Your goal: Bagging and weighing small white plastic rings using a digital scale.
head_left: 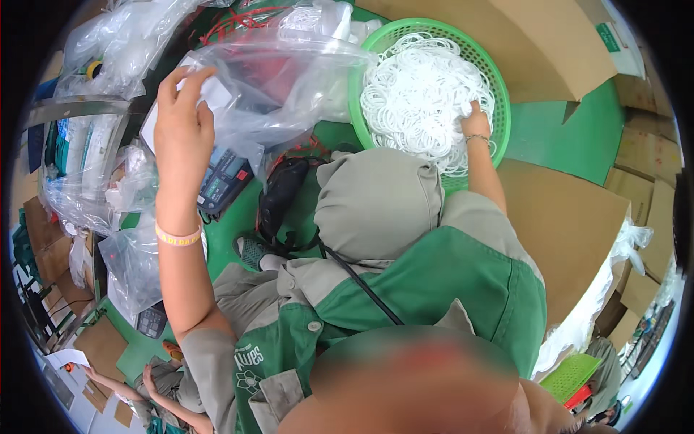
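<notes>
- Clearly, the white rings (pixel 419 101) fill most of a round green basket (pixel 357 101) with a perforated wall, lying in a loose, tangled heap at the upper right of centre; a few hang near its lower rim.
- The right hand (pixel 475 123) reaches into the right side of that heap. Its fingertips are sunk among the rings, so I cannot tell whether they are apart or pinched on some. A thin bracelet (pixel 477 137) circles the wrist.
- The left hand (pixel 186 108) is raised on the other side, thumb and fingers apart and bent, with nothing visible between them. A pink wristband (pixel 178 237) sits on that forearm.
- Just beside the left hand, a clear plastic bag (pixel 318 54) spreads toward the basket (whether the fingers touch it, I cannot tell).
- Below the bag and right of the left wrist is a digital scale (pixel 224 182) with a dark keypad panel.
- Between the scale and the person's grey-clad knee lies a black bag-like thing (pixel 283 192), above a foot in a mesh slipper (pixel 253 250).
- Large brown cardboard panels (pixel 557 239) stand to the right, over a green floor (pixel 578 137).
- At the lower left, well apart, a co-worker's hand (pixel 92 373) meets a white sheet (pixel 66 359).
</notes>
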The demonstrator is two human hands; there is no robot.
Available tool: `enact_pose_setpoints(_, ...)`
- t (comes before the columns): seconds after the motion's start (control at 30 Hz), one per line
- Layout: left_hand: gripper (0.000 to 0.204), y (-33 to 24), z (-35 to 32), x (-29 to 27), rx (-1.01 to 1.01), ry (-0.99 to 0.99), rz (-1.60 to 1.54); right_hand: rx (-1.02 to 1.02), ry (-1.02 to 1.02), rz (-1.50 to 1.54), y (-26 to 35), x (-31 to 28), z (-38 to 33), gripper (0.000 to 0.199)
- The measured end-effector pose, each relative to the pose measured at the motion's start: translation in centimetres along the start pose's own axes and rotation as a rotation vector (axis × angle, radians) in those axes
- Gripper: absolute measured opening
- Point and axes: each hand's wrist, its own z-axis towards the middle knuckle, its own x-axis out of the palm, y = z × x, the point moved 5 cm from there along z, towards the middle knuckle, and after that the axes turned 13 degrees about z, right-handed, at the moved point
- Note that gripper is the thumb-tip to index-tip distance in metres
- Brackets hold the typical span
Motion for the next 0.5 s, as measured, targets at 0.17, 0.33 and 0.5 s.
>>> enact_pose_setpoints(0.17,0.02,0.7,-0.7,1.3,0.021,-0.101,-0.262,-0.223,-0.247,0.27,1.8,-5.4,-3.3,0.046)
enact_pose_setpoints(0.33,0.034,-1.3,0.2,1.5,-0.012,-0.204,0.079,-0.304,-0.336,0.374,5.5,-7.2,-6.1,0.041)
enact_pose_setpoints(0.5,0.04,-1.2,0.5,3.1,0.03,-0.19,-0.196,-0.368,-0.421,0.779,5.3,-8.1,-6.5,0.041)
